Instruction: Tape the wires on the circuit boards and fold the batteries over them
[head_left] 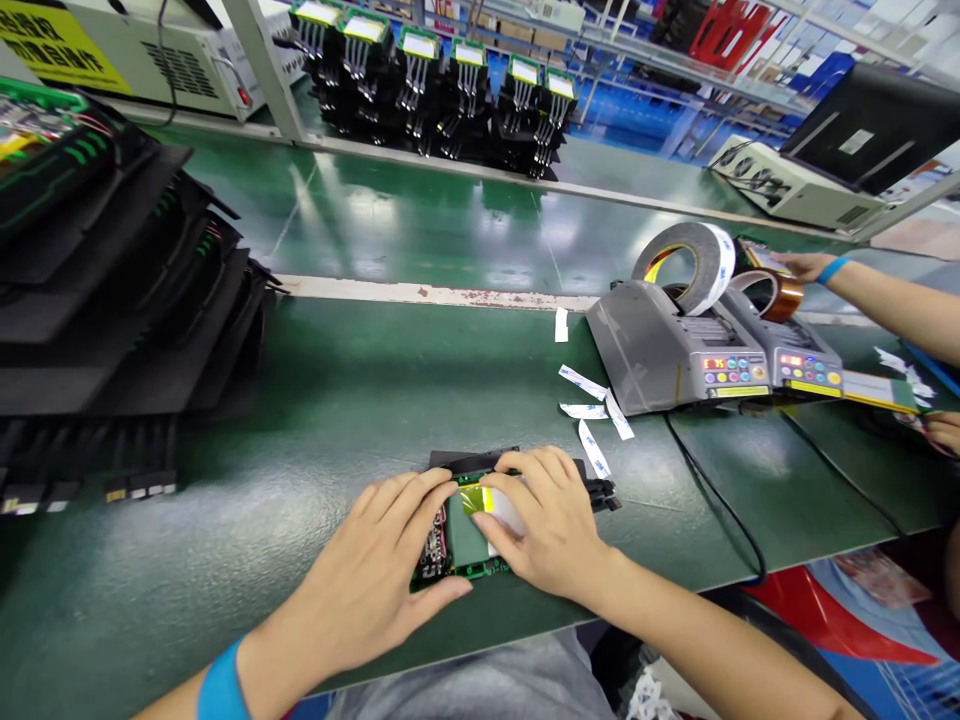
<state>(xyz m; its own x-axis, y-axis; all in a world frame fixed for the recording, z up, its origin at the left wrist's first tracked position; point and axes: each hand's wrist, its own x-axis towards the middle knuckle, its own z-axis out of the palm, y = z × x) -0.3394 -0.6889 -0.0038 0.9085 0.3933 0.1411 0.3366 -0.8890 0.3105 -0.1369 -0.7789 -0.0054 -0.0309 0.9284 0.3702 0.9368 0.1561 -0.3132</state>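
Observation:
A circuit board [469,542] in a black housing lies on the green bench in front of me. It carries a grey-green pad and a short strip of shiny yellow tape [472,498]. My left hand [379,560] grips the board's left side, fingers along the far edge and thumb by the near edge. Curled over the right part, my right hand [551,515] has its thumb beside the yellow tape and its fingers towards the far edge. A whitish piece under the right hand is partly hidden. Black cable ends [604,494] stick out at the right.
Loose white adhesive strips [594,448] lie beyond the board. Tape dispensers [652,345] with tape rolls [694,265] stand to the right, near a co-worker's hand [806,266]. Stacked black assemblies [127,290] crowd the left. More boards [435,85] line the back shelf.

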